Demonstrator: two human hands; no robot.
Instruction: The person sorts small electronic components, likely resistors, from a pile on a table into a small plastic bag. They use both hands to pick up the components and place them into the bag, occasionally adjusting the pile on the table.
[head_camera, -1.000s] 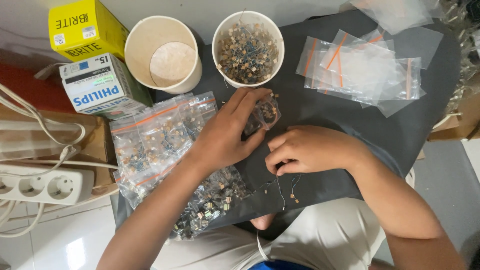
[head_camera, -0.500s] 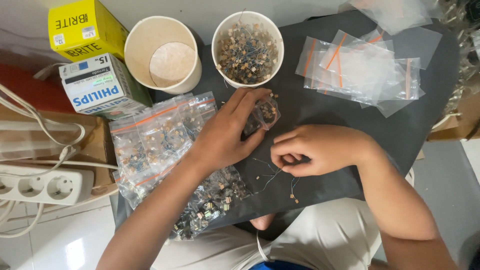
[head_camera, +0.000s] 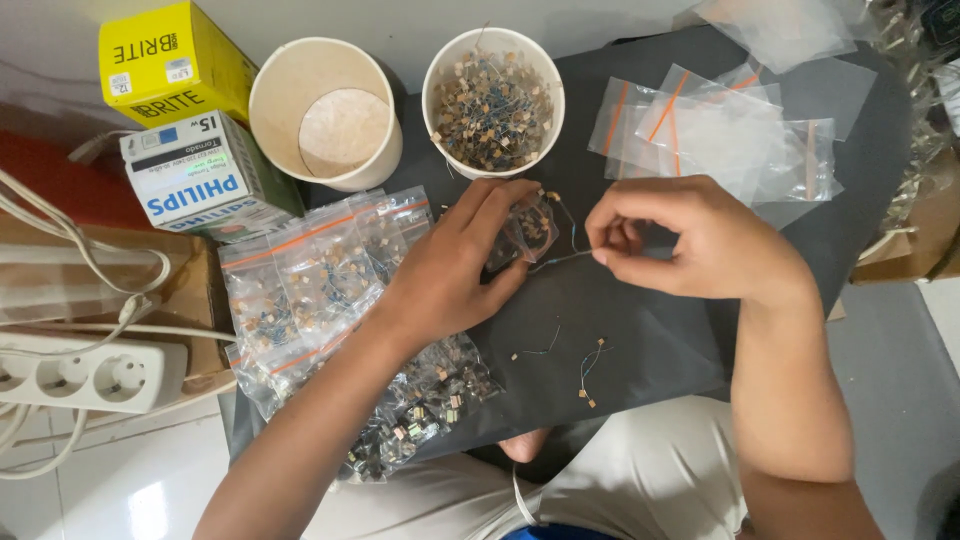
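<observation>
My left hand (head_camera: 455, 265) grips a small clear zip bag (head_camera: 527, 228) partly filled with tiny electronic components, holding it against the black mat (head_camera: 640, 340). My right hand (head_camera: 690, 240) pinches a thin-wired component (head_camera: 565, 258) at the bag's mouth. Two or three loose components (head_camera: 588, 372) lie on the mat below the hands. A white cup (head_camera: 493, 100) full of the same components stands just above the bag.
An empty white cup (head_camera: 325, 110) stands left of the full one. Filled zip bags (head_camera: 310, 290) pile at the left and lower left, empty bags (head_camera: 720, 130) at upper right. Two small boxes (head_camera: 190, 130) and a white power strip (head_camera: 90, 375) sit at left.
My right hand has risen from the loose components low on the mat up to the bag's mouth, carrying a wired component. My left hand stays on the bag.
</observation>
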